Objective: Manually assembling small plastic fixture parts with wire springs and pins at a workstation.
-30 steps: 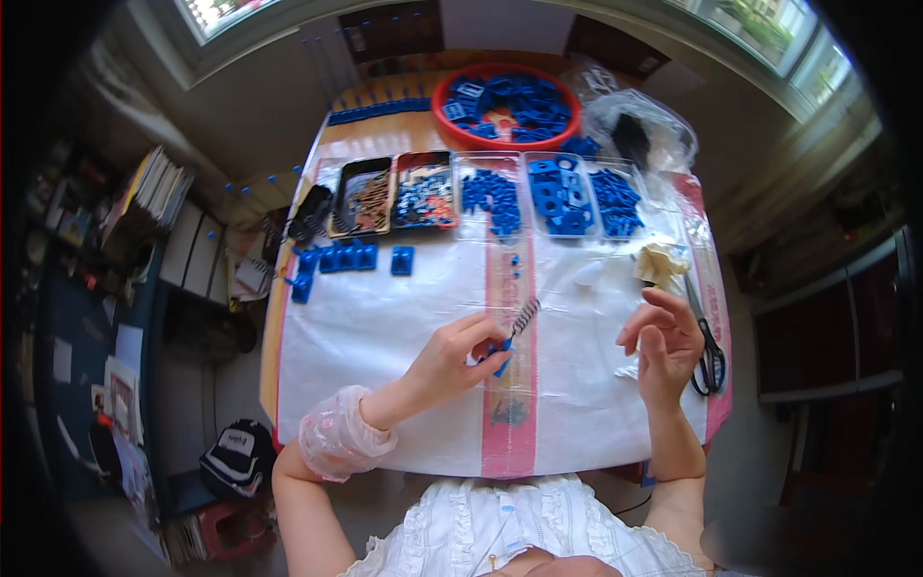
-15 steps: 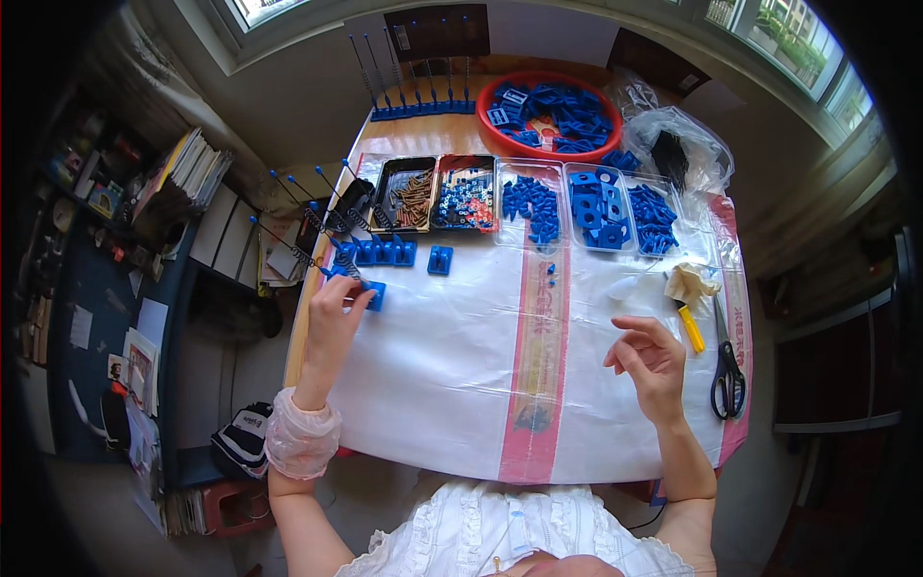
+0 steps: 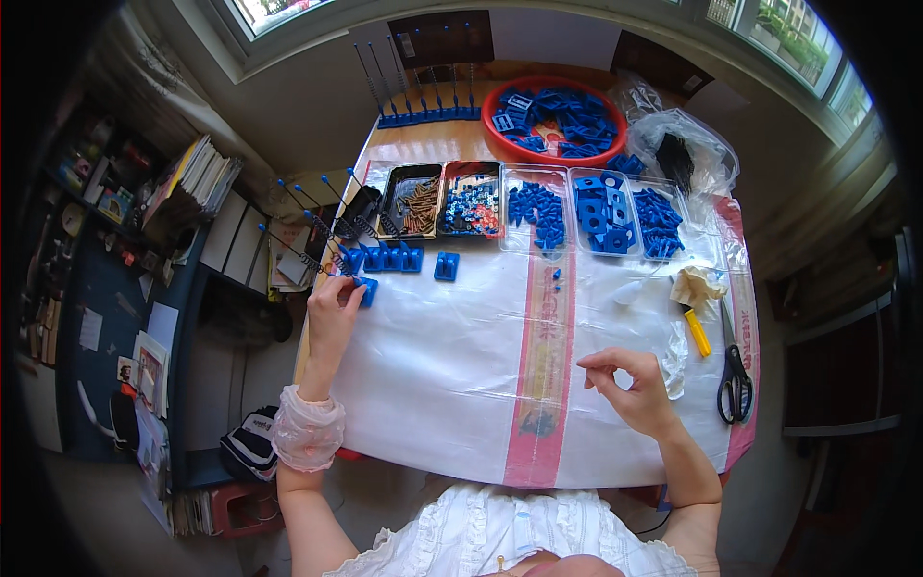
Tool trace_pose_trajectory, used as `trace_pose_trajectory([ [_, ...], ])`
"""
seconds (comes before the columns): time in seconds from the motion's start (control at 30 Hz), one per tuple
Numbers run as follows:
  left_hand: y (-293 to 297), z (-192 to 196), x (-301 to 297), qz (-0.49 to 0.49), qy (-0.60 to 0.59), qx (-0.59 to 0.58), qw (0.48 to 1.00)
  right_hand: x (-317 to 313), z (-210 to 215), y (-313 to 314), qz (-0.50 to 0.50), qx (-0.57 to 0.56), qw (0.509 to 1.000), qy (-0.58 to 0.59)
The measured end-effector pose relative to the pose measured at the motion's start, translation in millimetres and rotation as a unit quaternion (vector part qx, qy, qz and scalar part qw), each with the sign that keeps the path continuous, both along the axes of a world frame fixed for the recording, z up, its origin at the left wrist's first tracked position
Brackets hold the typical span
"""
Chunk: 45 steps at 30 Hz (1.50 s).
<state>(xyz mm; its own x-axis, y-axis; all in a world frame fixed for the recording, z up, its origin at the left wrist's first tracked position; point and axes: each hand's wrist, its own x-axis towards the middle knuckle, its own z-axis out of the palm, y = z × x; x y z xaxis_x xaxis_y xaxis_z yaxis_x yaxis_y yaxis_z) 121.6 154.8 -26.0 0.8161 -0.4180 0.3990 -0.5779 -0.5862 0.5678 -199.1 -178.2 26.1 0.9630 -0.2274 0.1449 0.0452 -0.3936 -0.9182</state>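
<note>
At the table's left edge my left hand [image 3: 334, 300] is closed, fingers pinched at a small blue plastic base [image 3: 366, 291] that partly shows past them. Beside it stand several blue bases with thin rods, dark coil springs and blue knobs [image 3: 325, 179]. A row of blue bases without visible rods [image 3: 392, 258] lies just beyond the hand, with one single blue base [image 3: 445, 266] to its right. My right hand [image 3: 635, 389] hovers over the right half of the table, fingers loosely bent and apart, with nothing visible in them.
Trays of brown screws [image 3: 419, 207], small nut-like pieces [image 3: 473, 206] and blue parts [image 3: 604, 213] line the middle. Behind them are a red basin [image 3: 493, 144] and a row of finished-looking rod pieces [image 3: 428, 117]. Black scissors [image 3: 735, 385] and a yellow-handled tool [image 3: 697, 334] lie right.
My right hand has moved left and slightly nearer, its fingers now pointing left. My left hand has drawn slightly nearer with the base. A crumpled white scrap now shows where the right hand was.
</note>
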Motion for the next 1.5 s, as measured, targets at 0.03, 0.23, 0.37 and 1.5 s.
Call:
trace_pose_trajectory([
  [0.03, -0.9, -1.3, 0.7, 0.001, 0.008, -0.006, 1.0, -0.2, 0.0, 0.8, 0.0, -0.003, 1.0, 0.001],
  [0.23, -4.8, -2.7, 0.9, 0.02, 0.012, 0.004, 1.0, 0.2, -3.6, 1.6, 0.011, -0.038, 0.999, 0.014],
  [0.37, -3.0, -6.9, 3.4, 0.028, -0.008, 0.006, 1.0, 2.3, -3.0, 4.9, 0.028, -0.097, 0.995, 0.006],
  [1.5, -69.5, 46.7, -103.0, -0.135, 0.009, 0.016, 0.991, 2.3, -22.7, 2.4, 0.127, -0.377, 0.917, -0.023],
])
